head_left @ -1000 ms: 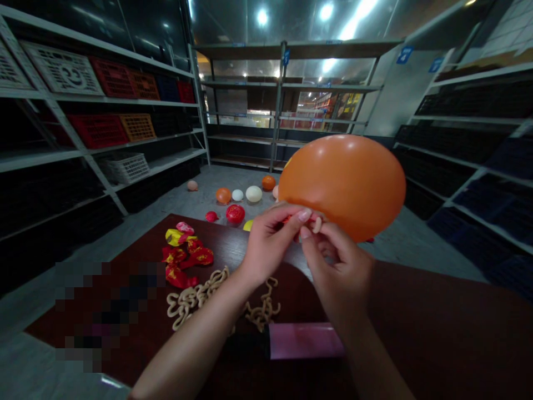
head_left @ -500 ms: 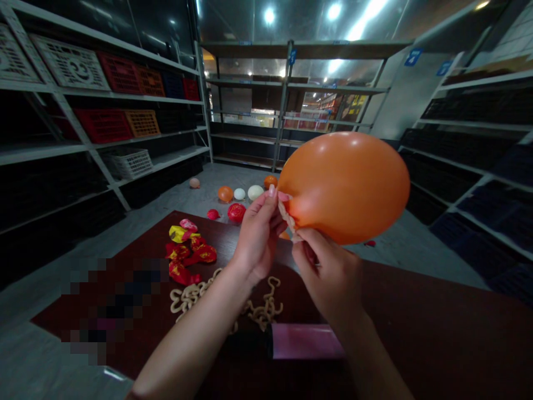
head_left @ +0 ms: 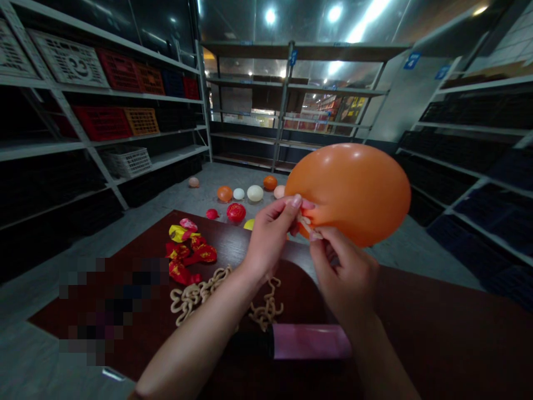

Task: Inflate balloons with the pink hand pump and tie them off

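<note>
A large inflated orange balloon is held above the dark red table. My left hand pinches near its neck with thumb and forefinger. Just to the right and lower, my right hand grips the end of the neck, where a pale beige band or strip shows between the hands. Whether that strip is separate from the neck is hard to tell. Beneath my hands lie tangled beige rings and a pink cylinder with a black end.
Red and yellow deflated balloons lie on the table's left part, beside more beige loops. Several inflated balloons, one red, rest on the floor beyond. Shelves with crates stand left, others behind and at right.
Both hands have shifted to the right and slightly down in view, together with the balloon's neck. A yellow balloon and a pale pink one now show on the floor beyond my left hand.
</note>
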{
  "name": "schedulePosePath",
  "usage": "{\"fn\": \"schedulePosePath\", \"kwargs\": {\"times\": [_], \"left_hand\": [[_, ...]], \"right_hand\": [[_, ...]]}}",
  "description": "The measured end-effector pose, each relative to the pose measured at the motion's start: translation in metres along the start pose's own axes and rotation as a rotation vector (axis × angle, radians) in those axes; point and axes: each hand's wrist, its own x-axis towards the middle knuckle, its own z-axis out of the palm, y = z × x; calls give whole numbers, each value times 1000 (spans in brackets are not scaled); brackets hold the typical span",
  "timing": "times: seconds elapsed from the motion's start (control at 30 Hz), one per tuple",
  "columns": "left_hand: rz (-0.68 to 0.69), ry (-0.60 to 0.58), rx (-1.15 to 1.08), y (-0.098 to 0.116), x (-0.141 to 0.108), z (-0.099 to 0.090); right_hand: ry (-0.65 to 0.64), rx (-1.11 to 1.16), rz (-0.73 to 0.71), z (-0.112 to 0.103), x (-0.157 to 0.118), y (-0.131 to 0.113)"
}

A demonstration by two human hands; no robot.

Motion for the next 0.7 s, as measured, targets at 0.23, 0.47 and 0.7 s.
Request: {"fn": "schedulePosePath", "kwargs": {"times": [0.23,0.47,0.7], "left_hand": [[-152,144,-276,4,2,-2],[-197,229,-398,7,7,-8],[-151,222,-328,4,9,-11]], "right_hand": [[-94,38,-8,4,1,0],[-165,75,2,6,4,-3],[-217,96,42,11,3,2]]}}
